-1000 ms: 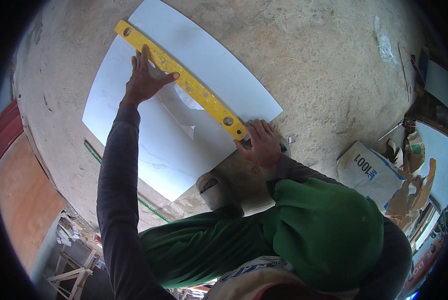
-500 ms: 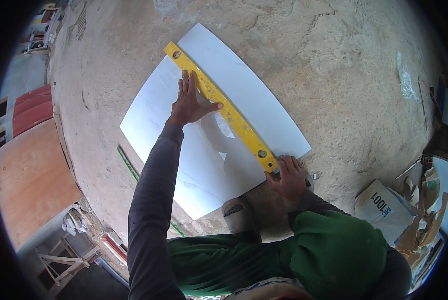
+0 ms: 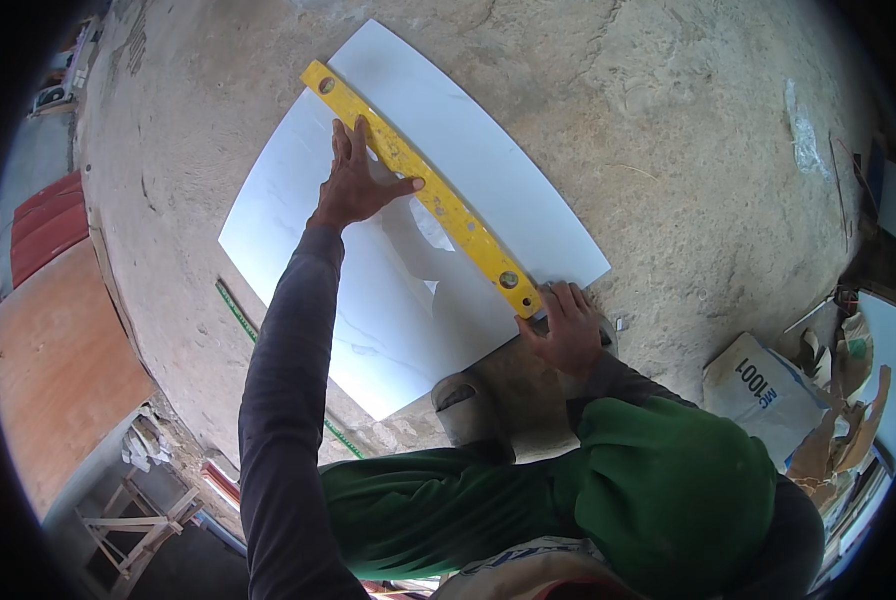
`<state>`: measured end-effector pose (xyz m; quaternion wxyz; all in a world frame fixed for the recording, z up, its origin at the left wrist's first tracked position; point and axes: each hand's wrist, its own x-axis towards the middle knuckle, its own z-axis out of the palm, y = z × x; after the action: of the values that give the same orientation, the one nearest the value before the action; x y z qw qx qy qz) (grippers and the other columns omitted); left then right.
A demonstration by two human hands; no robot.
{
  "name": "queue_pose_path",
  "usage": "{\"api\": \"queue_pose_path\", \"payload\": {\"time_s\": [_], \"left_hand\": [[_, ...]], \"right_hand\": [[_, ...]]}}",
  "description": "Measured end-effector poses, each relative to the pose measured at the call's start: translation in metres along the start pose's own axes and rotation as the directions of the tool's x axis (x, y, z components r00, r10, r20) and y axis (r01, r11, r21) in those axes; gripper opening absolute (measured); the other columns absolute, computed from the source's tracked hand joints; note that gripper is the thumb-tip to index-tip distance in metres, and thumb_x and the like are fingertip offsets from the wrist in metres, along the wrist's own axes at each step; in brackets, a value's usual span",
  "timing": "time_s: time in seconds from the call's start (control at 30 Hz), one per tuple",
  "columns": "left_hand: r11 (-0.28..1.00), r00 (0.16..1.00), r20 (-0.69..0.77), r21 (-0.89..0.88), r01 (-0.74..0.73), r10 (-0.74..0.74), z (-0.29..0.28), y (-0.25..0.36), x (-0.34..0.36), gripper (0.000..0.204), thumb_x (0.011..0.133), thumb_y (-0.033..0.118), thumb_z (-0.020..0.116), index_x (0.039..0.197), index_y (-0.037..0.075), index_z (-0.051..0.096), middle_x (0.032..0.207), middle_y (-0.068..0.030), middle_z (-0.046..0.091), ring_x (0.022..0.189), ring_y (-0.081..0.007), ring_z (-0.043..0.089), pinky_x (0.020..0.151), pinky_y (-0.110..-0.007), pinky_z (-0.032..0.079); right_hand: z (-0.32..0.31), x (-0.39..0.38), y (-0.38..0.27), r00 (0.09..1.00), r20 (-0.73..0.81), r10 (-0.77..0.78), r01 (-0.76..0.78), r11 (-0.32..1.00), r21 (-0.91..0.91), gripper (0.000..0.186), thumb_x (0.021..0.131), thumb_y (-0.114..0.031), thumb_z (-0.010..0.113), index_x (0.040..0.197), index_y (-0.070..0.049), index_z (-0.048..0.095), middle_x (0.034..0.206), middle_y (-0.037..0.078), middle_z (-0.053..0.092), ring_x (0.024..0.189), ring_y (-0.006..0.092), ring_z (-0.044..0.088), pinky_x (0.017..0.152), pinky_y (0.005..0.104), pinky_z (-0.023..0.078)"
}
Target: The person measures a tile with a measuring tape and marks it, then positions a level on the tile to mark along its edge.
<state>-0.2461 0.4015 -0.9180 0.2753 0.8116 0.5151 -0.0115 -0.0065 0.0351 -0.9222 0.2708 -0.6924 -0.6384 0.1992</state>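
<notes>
Level lies diagonal across white tile on rough concrete floor. Left hand flat on tile, fingers spread, thumb against level's edge, same hold as half a second ago. Right hand at level's near end by tile edge, fingers loosely curled over it. Level's angle on tile unchanged; only view shifted. Looks like straightedge being steadied. Torn sack off right.
</notes>
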Motion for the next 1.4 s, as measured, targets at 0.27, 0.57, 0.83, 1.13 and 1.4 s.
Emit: {"api": "queue_pose_path", "payload": {"time_s": [0.27, 0.57, 0.83, 1.13, 1.4], "left_hand": [[0.994, 0.997, 0.065, 0.106, 0.028, -0.035, 0.006, 0.001, 0.006, 0.158, 0.071, 0.075, 0.096, 0.177, 0.0, 0.006, 0.179, -0.0416, 0.009, 0.169, -0.0563, 0.004, 0.129, -0.071, 0.03], [0.991, 0.999, 0.034, 0.129, -0.017, 0.013, 0.011, -0.009, 0.008, 0.155, 0.074, 0.073, 0.095, 0.175, -0.005, 0.006, 0.179, -0.0399, 0.012, 0.168, -0.0568, 0.004, 0.132, -0.066, 0.028], [0.995, 1.0, 0.017, 0.104, -0.002, 0.0, 0.009, -0.006, 0.006, 0.156, 0.072, 0.074, 0.095, 0.176, -0.003, 0.007, 0.179, -0.0395, 0.009, 0.169, -0.0561, 0.004, 0.131, -0.067, 0.03], [0.992, 1.0, 0.014, 0.126, -0.003, 0.001, 0.004, 0.0, 0.006, 0.155, 0.072, 0.072, 0.096, 0.176, -0.002, 0.009, 0.183, -0.0342, 0.003, 0.169, -0.0547, 0.007, 0.131, -0.067, 0.031], [0.994, 1.0, -0.007, 0.109, -0.015, 0.016, 0.001, 0.002, 0.006, 0.153, 0.072, 0.069, 0.097, 0.175, -0.005, 0.012, 0.182, -0.0361, 0.01, 0.17, -0.052, 0.012, 0.133, -0.064, 0.028]], "right_hand": [[-0.003, 0.0, 0.004, 1.0, -0.003, 0.002, -0.002, 1.0, -0.005, 0.052, 0.087, -0.029, 0.089, 0.122, 0.001, 0.066, 0.113, 0.016, 0.061, 0.099, 0.0355, 0.064, 0.086, 0.0483, 0.057], [-0.005, 0.001, 0.001, 1.0, 0.0, 0.01, -0.01, 0.999, -0.035, 0.057, 0.086, -0.033, 0.091, 0.126, 0.001, 0.068, 0.115, 0.013, 0.062, 0.103, 0.0319, 0.067, 0.087, 0.0468, 0.058], [-0.002, 0.001, 0.002, 1.0, -0.008, 0.011, -0.011, 1.0, -0.019, 0.056, 0.085, -0.032, 0.092, 0.124, 0.001, 0.068, 0.116, 0.014, 0.062, 0.103, 0.0324, 0.067, 0.085, 0.0467, 0.059], [-0.021, 0.015, -0.003, 0.993, -0.117, -0.034, 0.049, 0.99, 0.129, 0.038, 0.093, -0.019, 0.081, 0.123, 0.001, 0.069, 0.107, 0.015, 0.066, 0.09, 0.0308, 0.069, 0.076, 0.0406, 0.058], [-0.064, 0.126, 0.01, 0.832, 0.403, 0.382, -0.519, 0.279, 0.808, 0.028, 0.1, -0.003, 0.071, 0.127, 0.005, 0.068, 0.097, 0.009, 0.078, 0.077, 0.0125, 0.069, 0.072, 0.027, 0.056]]}}
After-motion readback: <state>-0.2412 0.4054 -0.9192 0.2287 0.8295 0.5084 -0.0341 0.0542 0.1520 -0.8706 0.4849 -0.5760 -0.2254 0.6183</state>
